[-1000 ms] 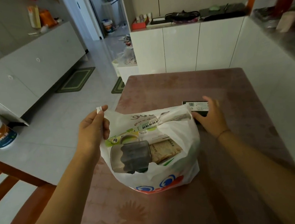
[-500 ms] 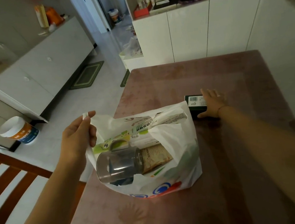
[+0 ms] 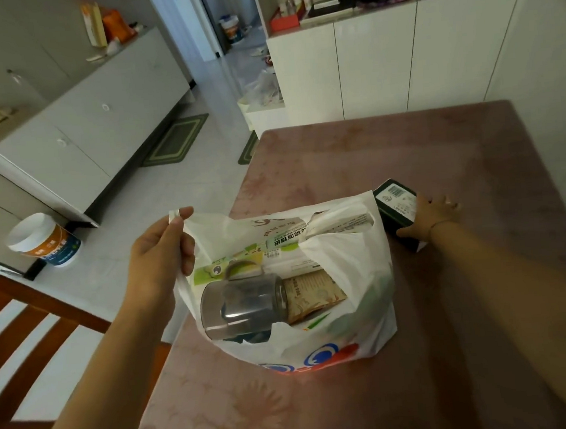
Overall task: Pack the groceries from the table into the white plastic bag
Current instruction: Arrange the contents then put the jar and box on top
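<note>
Table (image 3: 439, 154): dark box (image 3: 396, 205) partly hidden behind bag (image 3: 357, 276).

Left hand (image 3: 162, 247) and right hand (image 3: 434, 214) of the person, both bare; the forearms (image 3: 517, 280) are uncovered as far as the lower edge of the view. A thin dark cord-like band (image 3: 440, 225) circles the right wrist. A small dark mark on one right finger may be a ring; too small to tell.

right hand (image 3: 434, 214) now gripping the dark box (image 3: 396, 205), box tilted up from table (image 3: 405, 150)
</note>
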`<state>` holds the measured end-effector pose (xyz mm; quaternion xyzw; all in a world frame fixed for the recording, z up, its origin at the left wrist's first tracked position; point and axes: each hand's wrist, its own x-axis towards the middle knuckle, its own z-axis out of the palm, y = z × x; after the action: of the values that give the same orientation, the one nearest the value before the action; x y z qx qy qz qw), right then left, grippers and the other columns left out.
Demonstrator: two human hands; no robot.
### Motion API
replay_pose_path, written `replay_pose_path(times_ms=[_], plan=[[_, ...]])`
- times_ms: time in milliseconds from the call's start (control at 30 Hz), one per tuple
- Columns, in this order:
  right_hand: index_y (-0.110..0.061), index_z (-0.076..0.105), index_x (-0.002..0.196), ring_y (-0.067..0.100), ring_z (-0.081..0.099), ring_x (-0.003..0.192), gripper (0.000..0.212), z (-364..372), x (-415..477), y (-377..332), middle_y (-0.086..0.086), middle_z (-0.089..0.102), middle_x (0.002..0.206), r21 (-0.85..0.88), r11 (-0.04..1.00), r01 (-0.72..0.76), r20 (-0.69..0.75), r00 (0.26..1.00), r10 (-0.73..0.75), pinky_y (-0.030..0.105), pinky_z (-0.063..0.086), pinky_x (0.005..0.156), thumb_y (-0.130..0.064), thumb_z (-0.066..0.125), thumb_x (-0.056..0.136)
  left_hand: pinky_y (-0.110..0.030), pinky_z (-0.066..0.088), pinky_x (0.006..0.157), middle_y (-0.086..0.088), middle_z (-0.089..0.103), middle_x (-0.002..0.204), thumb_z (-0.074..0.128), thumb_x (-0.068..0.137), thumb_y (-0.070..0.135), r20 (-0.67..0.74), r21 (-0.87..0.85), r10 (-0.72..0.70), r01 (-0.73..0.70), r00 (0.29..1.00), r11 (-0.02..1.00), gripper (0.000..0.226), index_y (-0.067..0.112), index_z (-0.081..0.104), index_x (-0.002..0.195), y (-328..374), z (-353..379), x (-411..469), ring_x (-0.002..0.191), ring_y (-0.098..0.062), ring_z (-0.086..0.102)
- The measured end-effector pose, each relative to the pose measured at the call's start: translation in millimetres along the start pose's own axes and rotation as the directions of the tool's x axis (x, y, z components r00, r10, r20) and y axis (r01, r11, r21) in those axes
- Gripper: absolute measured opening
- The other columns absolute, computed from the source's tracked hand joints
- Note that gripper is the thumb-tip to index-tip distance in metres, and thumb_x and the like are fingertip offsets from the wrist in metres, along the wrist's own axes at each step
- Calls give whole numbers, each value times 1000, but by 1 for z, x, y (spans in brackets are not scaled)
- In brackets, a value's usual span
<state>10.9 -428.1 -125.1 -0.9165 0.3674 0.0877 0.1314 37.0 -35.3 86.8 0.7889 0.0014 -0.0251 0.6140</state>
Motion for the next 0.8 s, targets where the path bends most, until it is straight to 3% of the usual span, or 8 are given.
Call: replay_pose_path(times_ms=[167,267,367,467,533,600,700,800], plan=[[-16,29,139,41,41,124,100,10,-28,6,20,43,136,376,920,-114,-24,991,132,48,41,99,-46,81,60,-17,47,46,0,54,55,40,100,25,33,-50,-4,6,999,999,30,17,65,115,-3,-11,4,42,-11,44],[-22,34,129,38,51,115,101,-17,-52,0,14,53,128,689,724,-6,-172,970,171,52,46,95,-53,81,45,-21,49,51,-4,54,59,39,100,27,60,-64,-23,27,998,998,30,19,63,117,-6,-17,9,47,-16,40],[-18,40,129,26,58,107,83,-78,-94,-39,5,57,120,815,486,316,-369,929,16,39,53,82,-30,84,59,-30,49,69,-7,56,60,35,101,29,149,-41,-35,42,988,998,34,17,56,125,-8,-19,17,48,-19,36],[-27,32,140,9,58,107,89,-131,-148,-92,-10,55,122,802,367,472,-342,865,-367,28,54,80,-22,82,67,-37,45,80,-12,60,69,31,102,28,250,-31,-39,48,967,998,37,20,43,136,-8,-20,26,46,-18,35],[-31,29,143,4,58,106,92,-145,-175,-124,-14,53,123,752,409,517,-206,774,-599,22,57,76,-22,82,68,-34,44,72,-12,59,73,29,102,29,296,-36,-24,36,955,999,36,24,41,136,-8,-22,33,46,-16,38],[-27,36,140,6,59,106,81,-143,-187,-151,-10,55,124,680,501,535,-18,696,-718,22,57,79,-26,79,72,-28,40,57,-11,54,70,32,102,27,297,-36,-11,23,955,999,35,22,46,134,-8,-25,39,48,-15,39],[-24,58,114,14,65,101,40,-142,-187,-169,-6,67,111,579,621,529,180,660,-730,29,55,85,-36,72,78,-22,31,45,-4,38,62,35,101,21,302,-96,4,27,953,995,33,24,50,130,-10,-32,43,51,-13,33],[-20,61,114,14,66,101,38,-152,-175,-176,-3,69,110,507,682,527,291,640,-711,29,52,88,-36,69,81,-23,29,47,-2,37,63,35,101,24,372,-48,49,-34,927,998,29,28,57,119,-12,-39,42,54,-13,32]])
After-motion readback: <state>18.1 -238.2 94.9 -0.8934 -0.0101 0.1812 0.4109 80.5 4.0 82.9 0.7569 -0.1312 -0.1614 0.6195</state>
